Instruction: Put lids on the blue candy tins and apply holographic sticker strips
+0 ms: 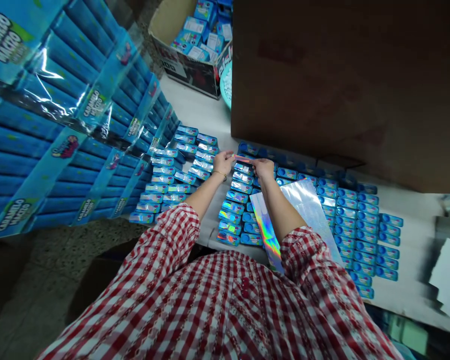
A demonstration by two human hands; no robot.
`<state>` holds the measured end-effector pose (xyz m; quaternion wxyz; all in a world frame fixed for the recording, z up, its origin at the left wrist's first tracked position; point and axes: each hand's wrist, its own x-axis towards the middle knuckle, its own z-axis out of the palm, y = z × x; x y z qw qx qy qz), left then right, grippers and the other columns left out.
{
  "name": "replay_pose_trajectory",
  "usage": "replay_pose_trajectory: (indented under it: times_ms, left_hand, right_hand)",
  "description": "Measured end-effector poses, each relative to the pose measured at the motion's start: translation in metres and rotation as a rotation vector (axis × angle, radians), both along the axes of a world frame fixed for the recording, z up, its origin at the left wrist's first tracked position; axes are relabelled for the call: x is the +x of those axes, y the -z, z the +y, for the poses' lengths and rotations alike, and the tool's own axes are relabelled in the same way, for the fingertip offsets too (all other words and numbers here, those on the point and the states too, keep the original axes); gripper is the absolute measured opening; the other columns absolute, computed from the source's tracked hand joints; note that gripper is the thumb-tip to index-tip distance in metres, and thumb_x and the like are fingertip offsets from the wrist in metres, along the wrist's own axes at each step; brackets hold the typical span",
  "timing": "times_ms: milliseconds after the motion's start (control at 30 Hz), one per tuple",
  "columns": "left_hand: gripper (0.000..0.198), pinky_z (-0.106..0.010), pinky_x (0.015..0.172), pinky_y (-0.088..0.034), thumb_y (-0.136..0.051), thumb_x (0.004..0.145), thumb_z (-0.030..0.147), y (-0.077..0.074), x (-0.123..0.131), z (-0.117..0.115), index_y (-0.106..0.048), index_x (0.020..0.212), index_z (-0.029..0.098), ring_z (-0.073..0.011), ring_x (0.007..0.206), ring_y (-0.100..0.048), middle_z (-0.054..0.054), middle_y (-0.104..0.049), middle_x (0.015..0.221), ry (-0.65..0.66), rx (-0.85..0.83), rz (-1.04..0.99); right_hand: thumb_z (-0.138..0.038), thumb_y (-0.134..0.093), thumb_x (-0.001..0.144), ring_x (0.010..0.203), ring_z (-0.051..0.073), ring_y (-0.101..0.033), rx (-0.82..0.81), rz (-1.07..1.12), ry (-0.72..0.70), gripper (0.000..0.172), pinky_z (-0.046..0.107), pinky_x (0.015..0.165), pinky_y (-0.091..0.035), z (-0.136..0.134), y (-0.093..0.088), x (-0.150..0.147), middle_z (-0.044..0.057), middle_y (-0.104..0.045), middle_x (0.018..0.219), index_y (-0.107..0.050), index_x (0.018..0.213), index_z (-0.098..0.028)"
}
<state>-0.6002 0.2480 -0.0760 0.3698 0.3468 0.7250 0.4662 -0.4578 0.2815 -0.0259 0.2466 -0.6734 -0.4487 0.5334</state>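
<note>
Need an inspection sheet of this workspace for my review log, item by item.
Surface: white table, largely covered.
Things: small pink strip; rows of blue boxes on both sides of it; holographic foil sheet beneath the right forearm.
Clutter: cardboard carton of blue packs; teal bowl.
Hands: left hand, with gold bangle, and right hand pinch the strip with their fingers.
Cables: nothing seen.
Surroundings: printed blue film at left; brown cardboard panel ahead; speckled floor.
</note>
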Motion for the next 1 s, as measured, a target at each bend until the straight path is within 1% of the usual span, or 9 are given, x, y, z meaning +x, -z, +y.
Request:
replay_pose_trajectory:
  times_ms: [300,433,533,600,667,733,800,900,1000]
  left_hand:
    - [0.028,-0.031,0.077,-0.049,-0.058,0.068,0.013,0.015,-0.004,0.018,-0.066,0.094,0.018,-0.0168,0.072,-0.063,0.001,-0.062,0.062,-0.028,-0.065,0.069]
    - [0.03,-0.031,0.078,-0.048,-0.06,0.068,0.016,0.02,-0.004,0.02,-0.067,0.098,0.016,-0.0182,0.075,-0.064,-0.002,-0.066,0.067,0.01,-0.105,0.078]
    - [0.032,-0.032,0.078,-0.048,-0.06,0.069,0.018,0.021,-0.001,0.02,-0.068,0.1,0.014,-0.0197,0.078,-0.064,-0.005,-0.068,0.073,0.056,-0.162,0.127]
    - [0.032,-0.032,0.08,-0.047,-0.057,0.071,0.016,0.02,0.001,0.017,-0.069,0.101,0.013,-0.0201,0.08,-0.063,-0.007,-0.069,0.078,0.079,-0.18,0.179]
    - [0.034,-0.032,0.084,-0.046,-0.051,0.073,0.012,0.019,0.002,0.012,-0.07,0.101,0.015,-0.02,0.085,-0.063,-0.008,-0.07,0.087,0.137,-0.143,0.253]
    - [0.037,-0.033,0.089,-0.044,-0.047,0.072,0.008,0.016,0.0,0.008,-0.071,0.099,0.018,-0.0206,0.092,-0.061,-0.008,-0.069,0.096,0.232,-0.106,0.34]
    - [0.039,-0.036,0.093,-0.042,-0.047,0.07,0.005,0.01,-0.002,0.006,-0.071,0.098,0.018,-0.0226,0.097,-0.059,-0.009,-0.067,0.101,0.299,-0.118,0.407]
    - [0.036,-0.039,0.096,-0.039,-0.048,0.074,0.007,-0.006,0.004,0.001,-0.069,0.104,0.015,-0.0251,0.101,-0.056,-0.012,-0.063,0.106,0.268,-0.081,0.468]
    - [0.029,-0.04,0.098,-0.035,-0.047,0.086,0.023,-0.027,0.037,-0.008,-0.067,0.105,0.016,-0.0254,0.105,-0.051,-0.013,-0.061,0.109,0.348,0.077,0.493]
  right_hand:
    - [-0.026,-0.061,0.068,0.063,0.018,-0.063,0.114,-0.337,-0.094,0.021,0.024,0.058,-0.043,0.017,0.028,-0.006,0.008,-0.068,0.067,-0.072,0.079,-0.011]
    - [-0.028,-0.062,0.071,0.08,0.024,-0.066,0.138,-0.52,-0.196,0.021,0.028,0.068,-0.046,0.017,0.021,-0.009,0.013,-0.071,0.082,-0.072,0.082,-0.014]
    - [-0.031,-0.06,0.076,0.088,0.028,-0.065,0.189,-0.693,-0.267,0.028,0.032,0.073,-0.046,0.008,0.007,-0.009,0.017,-0.07,0.09,-0.07,0.096,-0.014]
    - [-0.028,-0.051,0.084,0.089,0.028,-0.065,0.277,-0.776,-0.372,0.032,0.034,0.074,-0.047,0.0,0.0,-0.007,0.017,-0.069,0.096,-0.066,0.109,-0.016]
    - [-0.02,-0.041,0.087,0.088,0.027,-0.065,0.365,-0.826,-0.568,0.038,0.036,0.075,-0.046,-0.008,-0.005,-0.005,0.016,-0.068,0.101,-0.061,0.119,-0.022]
    - [-0.014,-0.038,0.087,0.086,0.027,-0.066,0.401,-0.87,-0.753,0.045,0.037,0.073,-0.046,-0.014,-0.006,-0.004,0.016,-0.067,0.101,-0.056,0.127,-0.025]
    - [-0.011,-0.04,0.085,0.083,0.027,-0.066,0.395,-0.9,-0.849,0.048,0.037,0.072,-0.046,-0.016,-0.008,-0.001,0.017,-0.067,0.098,-0.054,0.129,-0.024]
    - [-0.014,-0.041,0.086,0.088,0.026,-0.065,0.414,-0.856,-0.761,0.044,0.035,0.075,-0.046,-0.016,-0.011,0.023,0.016,-0.067,0.103,-0.058,0.125,-0.023]
    - [-0.019,-0.037,0.088,0.096,0.023,-0.062,0.524,-0.74,-0.498,0.041,0.031,0.082,-0.045,-0.02,-0.014,0.08,0.013,-0.066,0.108,-0.062,0.119,-0.017]
